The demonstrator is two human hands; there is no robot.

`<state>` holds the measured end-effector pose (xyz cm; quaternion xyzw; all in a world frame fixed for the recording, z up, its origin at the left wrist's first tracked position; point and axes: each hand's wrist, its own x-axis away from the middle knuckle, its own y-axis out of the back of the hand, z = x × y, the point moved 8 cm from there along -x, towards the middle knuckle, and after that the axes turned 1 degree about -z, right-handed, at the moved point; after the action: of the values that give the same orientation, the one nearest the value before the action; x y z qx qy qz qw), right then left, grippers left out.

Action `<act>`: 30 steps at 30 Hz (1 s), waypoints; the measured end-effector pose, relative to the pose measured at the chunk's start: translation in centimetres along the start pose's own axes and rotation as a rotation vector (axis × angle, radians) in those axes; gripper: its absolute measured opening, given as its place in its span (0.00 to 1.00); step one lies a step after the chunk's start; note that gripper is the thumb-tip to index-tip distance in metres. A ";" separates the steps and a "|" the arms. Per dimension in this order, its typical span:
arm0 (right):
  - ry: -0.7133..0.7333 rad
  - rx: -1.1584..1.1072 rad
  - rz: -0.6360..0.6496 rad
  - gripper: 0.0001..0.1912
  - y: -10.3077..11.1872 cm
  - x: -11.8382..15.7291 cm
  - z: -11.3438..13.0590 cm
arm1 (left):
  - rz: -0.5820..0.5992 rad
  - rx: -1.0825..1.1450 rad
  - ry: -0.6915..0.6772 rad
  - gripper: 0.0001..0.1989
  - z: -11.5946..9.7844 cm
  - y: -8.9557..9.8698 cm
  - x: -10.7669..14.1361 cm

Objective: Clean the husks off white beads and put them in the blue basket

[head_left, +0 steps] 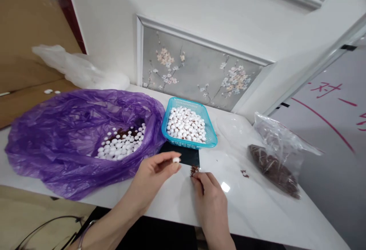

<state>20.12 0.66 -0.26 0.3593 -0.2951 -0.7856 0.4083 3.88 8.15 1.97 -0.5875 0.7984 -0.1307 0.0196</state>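
Observation:
Between thumb and fingers, my left hand (160, 168) pinches a small white ball (176, 160) just in front of the blue basket. My right hand (210, 194) is closed with its fingertips down at a little pile of reddish-brown bits (194, 170) on the white table; whether anything is between those fingertips is hidden. Behind both hands stands a turquoise plastic basket (212, 138), filled with white balls (185, 124) and some brown bits among them. To the left, an opened purple plastic bag (65, 116) contains more white balls (118, 147) and brown bits.
A clear zip bag (276, 166) of brown material lies at the right, near a few loose brown bits (244, 173). A black flat piece (183, 153) lies under the basket's front. Behind are a white plastic bag (85, 71), cardboard (31, 25) and a whiteboard (334, 158).

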 end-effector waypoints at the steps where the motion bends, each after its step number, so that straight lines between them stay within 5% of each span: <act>1: 0.001 0.003 -0.003 0.12 0.1 0.0 0.1 | 0.007 -0.042 -0.036 0.15 -1.2 -0.7 -0.5; 6: 0.026 0.073 0.011 0.12 -0.2 0.5 -0.1 | 0.120 -0.178 -0.323 0.23 -6.2 -4.9 -3.8; 10: 0.075 0.132 0.022 0.13 -1.1 0.8 -0.6 | 0.120 -0.265 -0.415 0.30 -6.8 -4.9 -4.4; 13: 0.080 0.128 0.004 0.13 -1.3 1.0 -0.9 | 0.097 -0.454 -0.474 0.24 -7.4 -2.6 -3.0; 18: 0.085 0.109 -0.027 0.14 -0.8 1.1 -0.4 | -0.091 -0.830 -0.434 0.12 -9.9 5.8 -1.6; 21: 0.079 0.111 -0.041 0.16 -0.6 1.0 -0.3 | -0.061 -1.068 -0.347 0.12 -9.7 9.2 -1.9; 30: -0.052 -0.119 -0.128 0.15 0.7 1.4 -1.5 | -0.032 -1.235 -0.368 0.15 -6.8 9.7 -2.6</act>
<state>21.05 -1.09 -1.05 0.3322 -0.2345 -0.8353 0.3700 -5.66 14.58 5.99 -0.5152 0.7013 0.4554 -0.1877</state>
